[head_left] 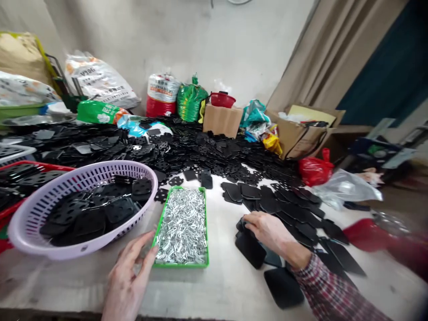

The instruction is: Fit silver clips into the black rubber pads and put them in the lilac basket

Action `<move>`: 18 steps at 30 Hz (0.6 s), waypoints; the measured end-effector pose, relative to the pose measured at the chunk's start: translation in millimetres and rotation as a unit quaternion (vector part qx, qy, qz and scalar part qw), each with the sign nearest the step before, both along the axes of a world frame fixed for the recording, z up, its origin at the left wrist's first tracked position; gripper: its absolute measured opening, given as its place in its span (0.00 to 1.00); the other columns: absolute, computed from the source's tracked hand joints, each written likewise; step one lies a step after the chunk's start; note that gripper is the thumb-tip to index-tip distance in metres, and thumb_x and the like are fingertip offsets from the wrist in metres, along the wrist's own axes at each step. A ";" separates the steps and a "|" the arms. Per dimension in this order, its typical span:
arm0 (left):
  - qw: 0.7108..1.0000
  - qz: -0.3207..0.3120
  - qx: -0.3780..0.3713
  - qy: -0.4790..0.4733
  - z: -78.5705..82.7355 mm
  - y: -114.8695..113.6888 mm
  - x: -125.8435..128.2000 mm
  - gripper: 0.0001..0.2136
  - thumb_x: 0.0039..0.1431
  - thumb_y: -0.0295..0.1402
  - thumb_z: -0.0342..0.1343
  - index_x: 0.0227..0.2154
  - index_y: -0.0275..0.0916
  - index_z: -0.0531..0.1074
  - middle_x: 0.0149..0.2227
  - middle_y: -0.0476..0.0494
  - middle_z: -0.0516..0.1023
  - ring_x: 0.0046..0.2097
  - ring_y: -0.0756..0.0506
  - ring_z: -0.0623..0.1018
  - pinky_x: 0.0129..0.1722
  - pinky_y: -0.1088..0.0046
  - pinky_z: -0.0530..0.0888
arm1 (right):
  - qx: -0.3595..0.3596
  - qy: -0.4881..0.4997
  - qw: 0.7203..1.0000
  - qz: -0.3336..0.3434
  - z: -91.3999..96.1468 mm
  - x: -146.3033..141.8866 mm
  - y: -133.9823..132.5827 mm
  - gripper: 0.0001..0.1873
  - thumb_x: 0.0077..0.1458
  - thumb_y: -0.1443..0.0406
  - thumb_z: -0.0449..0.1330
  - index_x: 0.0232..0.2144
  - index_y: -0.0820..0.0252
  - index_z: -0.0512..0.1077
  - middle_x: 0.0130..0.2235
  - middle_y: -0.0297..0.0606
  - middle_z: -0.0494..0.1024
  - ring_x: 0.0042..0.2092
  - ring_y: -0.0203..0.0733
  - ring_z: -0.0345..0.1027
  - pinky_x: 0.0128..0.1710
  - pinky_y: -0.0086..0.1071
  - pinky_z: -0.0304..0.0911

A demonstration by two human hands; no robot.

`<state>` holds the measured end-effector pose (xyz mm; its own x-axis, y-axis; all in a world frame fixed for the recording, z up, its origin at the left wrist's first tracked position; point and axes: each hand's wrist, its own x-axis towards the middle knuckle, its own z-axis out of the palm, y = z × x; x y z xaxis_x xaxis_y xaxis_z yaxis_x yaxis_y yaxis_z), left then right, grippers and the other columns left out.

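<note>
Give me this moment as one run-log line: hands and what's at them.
left hand: at green tray of silver pins | right hand: on black plates | nearby: lilac basket

We see glossy black plastic plates (249,249), bright metal pins (182,227), a smooth green plastic tray (180,265) and a matt lilac plastic basket (100,166).

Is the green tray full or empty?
Full. Small silver metal pieces cover the whole inside of the green tray, heaped up to its edges, right beside the person's left hand.
</note>
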<state>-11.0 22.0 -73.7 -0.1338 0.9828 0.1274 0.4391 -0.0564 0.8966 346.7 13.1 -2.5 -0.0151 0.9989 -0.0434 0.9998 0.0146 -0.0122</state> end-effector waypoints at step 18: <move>0.969 -0.020 0.218 0.110 21.6 -26.8 31.4 0.12 0.61 0.37 0.55 0.48 0.45 0.74 0.48 0.41 0.77 0.53 0.37 0.72 0.54 0.59 0.67 | -0.026 -0.011 0.999 0.018 -15.0 -31.8 -41.4 0.16 0.51 0.67 0.65 0.45 0.59 0.74 0.44 0.44 0.73 0.44 0.53 0.67 0.44 0.40 0.62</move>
